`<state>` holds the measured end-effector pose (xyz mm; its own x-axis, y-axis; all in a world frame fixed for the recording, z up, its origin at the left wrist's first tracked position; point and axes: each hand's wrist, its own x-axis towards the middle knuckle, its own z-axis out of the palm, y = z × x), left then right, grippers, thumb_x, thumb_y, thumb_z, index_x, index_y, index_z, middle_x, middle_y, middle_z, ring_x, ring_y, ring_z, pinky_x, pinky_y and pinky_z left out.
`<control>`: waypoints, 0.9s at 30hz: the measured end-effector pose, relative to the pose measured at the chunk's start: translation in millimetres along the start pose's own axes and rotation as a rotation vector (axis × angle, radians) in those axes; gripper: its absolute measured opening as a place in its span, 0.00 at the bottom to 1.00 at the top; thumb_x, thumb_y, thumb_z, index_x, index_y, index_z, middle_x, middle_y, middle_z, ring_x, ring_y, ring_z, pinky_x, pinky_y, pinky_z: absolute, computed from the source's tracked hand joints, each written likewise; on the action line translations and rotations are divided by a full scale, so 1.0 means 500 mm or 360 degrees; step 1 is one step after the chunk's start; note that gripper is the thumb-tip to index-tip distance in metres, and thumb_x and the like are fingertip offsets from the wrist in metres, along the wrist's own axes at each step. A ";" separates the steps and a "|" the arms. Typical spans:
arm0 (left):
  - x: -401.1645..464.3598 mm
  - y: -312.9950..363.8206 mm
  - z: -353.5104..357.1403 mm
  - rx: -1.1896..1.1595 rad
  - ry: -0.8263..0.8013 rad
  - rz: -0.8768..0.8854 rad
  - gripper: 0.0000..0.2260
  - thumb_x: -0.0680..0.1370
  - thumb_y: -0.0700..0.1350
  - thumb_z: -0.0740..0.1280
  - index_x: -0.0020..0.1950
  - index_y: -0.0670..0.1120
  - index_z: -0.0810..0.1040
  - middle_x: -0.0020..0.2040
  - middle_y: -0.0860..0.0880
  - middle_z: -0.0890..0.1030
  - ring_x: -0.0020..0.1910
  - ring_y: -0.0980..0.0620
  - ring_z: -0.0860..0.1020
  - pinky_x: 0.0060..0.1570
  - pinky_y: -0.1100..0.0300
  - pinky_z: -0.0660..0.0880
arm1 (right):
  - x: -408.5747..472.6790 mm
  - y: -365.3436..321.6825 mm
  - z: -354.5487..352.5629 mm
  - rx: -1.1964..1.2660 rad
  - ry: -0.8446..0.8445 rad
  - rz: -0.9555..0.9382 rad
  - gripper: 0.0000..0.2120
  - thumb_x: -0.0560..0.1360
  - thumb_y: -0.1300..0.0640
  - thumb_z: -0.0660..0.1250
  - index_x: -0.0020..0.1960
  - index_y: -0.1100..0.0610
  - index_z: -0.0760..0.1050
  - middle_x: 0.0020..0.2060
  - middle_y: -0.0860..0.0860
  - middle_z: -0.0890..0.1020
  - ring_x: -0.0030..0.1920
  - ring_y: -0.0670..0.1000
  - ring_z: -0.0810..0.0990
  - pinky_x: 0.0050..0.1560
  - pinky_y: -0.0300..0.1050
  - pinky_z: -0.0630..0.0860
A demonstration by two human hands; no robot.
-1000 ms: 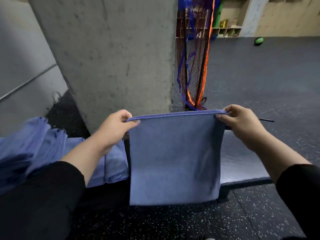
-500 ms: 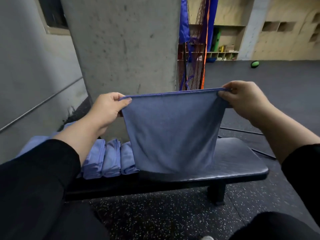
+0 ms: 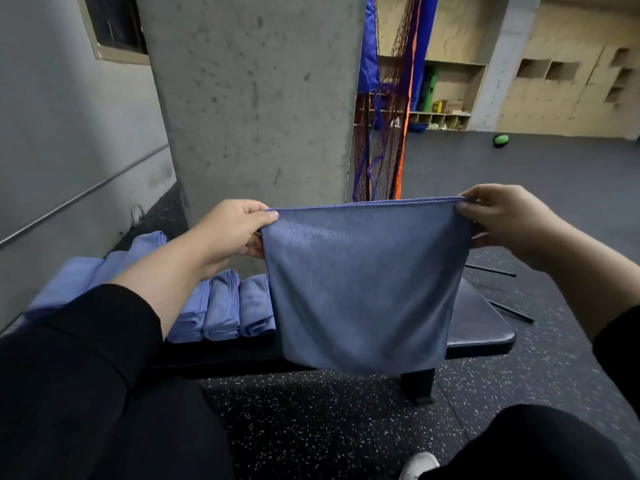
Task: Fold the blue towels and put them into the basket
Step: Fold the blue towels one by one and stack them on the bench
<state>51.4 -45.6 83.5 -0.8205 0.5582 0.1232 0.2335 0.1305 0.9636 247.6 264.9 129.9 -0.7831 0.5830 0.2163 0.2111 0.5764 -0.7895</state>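
While we pinch the blue towel [image 3: 363, 282] by its two top corners, left hand [image 3: 235, 225] and right hand [image 3: 509, 220] held wide apart, it hangs at the middle of the frame in front of the bench [image 3: 481, 327]. It looks thin, light and limp, so the hemmed corners seem the surest hold. Folded towels [image 3: 221, 310] lie at lower left; we see no basket.

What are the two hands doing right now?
Left hand: closed, fingers pinching the blue towel at its top left corner.
Right hand: closed, pinching the towel's top right corner.
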 end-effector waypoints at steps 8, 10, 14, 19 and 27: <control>0.105 -0.081 0.040 0.0042 -0.0001 -0.0235 0.14 0.80 0.39 0.65 0.34 0.47 0.74 0.32 0.46 0.71 0.29 0.48 0.72 0.33 0.58 0.75 | 0.107 0.105 0.065 0.0126 -0.0022 0.0192 0.04 0.80 0.61 0.67 0.48 0.59 0.79 0.35 0.53 0.75 0.33 0.52 0.74 0.25 0.38 0.75; 0.170 -0.104 0.054 0.0060 0.0058 -0.0260 0.15 0.80 0.38 0.65 0.34 0.47 0.74 0.33 0.46 0.70 0.31 0.47 0.71 0.34 0.57 0.73 | 0.178 0.132 0.099 0.0059 0.0004 0.0233 0.04 0.80 0.61 0.66 0.47 0.58 0.79 0.36 0.54 0.76 0.33 0.52 0.74 0.28 0.40 0.76; 0.338 -0.172 0.086 0.0177 0.0221 -0.0296 0.06 0.82 0.39 0.64 0.53 0.42 0.80 0.52 0.42 0.80 0.51 0.45 0.79 0.53 0.52 0.77 | 0.331 0.195 0.175 -0.0367 0.0107 0.0246 0.10 0.78 0.57 0.67 0.55 0.62 0.80 0.49 0.61 0.83 0.46 0.60 0.80 0.52 0.55 0.80; 0.339 -0.309 0.224 0.0964 0.0064 -0.0094 0.19 0.84 0.41 0.59 0.75 0.41 0.71 0.70 0.41 0.76 0.67 0.43 0.75 0.58 0.61 0.68 | 0.287 0.299 0.350 -0.0811 -0.0076 -0.0069 0.15 0.80 0.52 0.65 0.62 0.60 0.77 0.60 0.60 0.79 0.61 0.62 0.77 0.58 0.52 0.73; 0.225 -0.532 0.353 0.1752 -0.0632 0.0040 0.29 0.85 0.57 0.48 0.83 0.46 0.48 0.83 0.50 0.46 0.81 0.53 0.44 0.79 0.48 0.42 | 0.156 0.491 0.528 -0.1167 -0.0743 0.0027 0.32 0.83 0.39 0.50 0.82 0.52 0.48 0.82 0.50 0.46 0.81 0.51 0.43 0.79 0.57 0.43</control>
<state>-10.8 127.2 -201.0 -0.6340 0.7621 -0.1313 0.7330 0.6463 0.2123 83.8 300.9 -198.4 -0.9024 0.3929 -0.1770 0.4227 0.8868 -0.1866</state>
